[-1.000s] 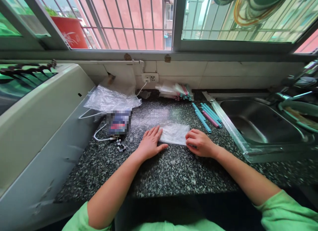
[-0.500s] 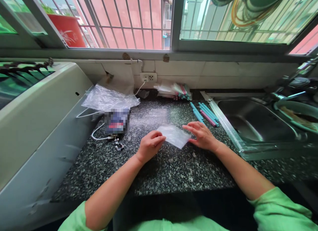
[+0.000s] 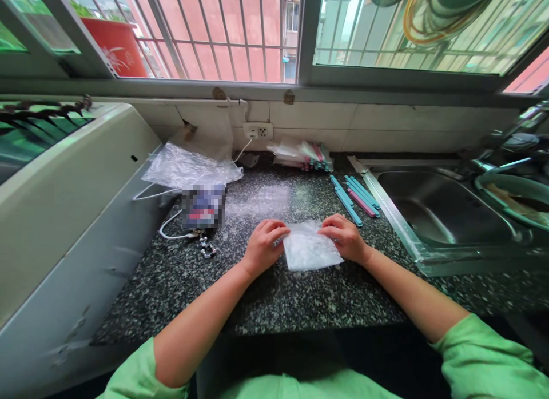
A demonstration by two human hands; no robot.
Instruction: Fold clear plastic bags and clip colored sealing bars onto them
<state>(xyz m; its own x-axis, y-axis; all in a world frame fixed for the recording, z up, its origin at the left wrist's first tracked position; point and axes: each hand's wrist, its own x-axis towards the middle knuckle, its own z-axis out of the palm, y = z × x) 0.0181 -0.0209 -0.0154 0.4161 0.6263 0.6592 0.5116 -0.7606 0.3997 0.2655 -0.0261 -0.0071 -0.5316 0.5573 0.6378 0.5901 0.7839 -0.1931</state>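
Note:
A folded clear plastic bag point(image 3: 313, 251) is stretched between my two hands, just over the speckled dark countertop point(image 3: 274, 307). My left hand point(image 3: 266, 246) pinches its upper left corner between thumb and fingers. At the upper right corner, my right hand point(image 3: 346, 236) grips it the same way. Beyond the right hand lie several blue sealing clips point(image 3: 362, 192) and a pink clip point(image 3: 360, 202), loose on the counter.
A bundle of bagged clips point(image 3: 302, 154) rests by the wall below the socket point(image 3: 258, 131). To the left are a crumpled plastic bag point(image 3: 189, 167), a phone-like object point(image 3: 203, 207) and a white cable point(image 3: 165, 227). A steel sink point(image 3: 446, 210) borders the right.
The bag lay flat under both hands, then was lifted and turned. Now its folded sheet hangs toward me, and the right hand has closed on its corner.

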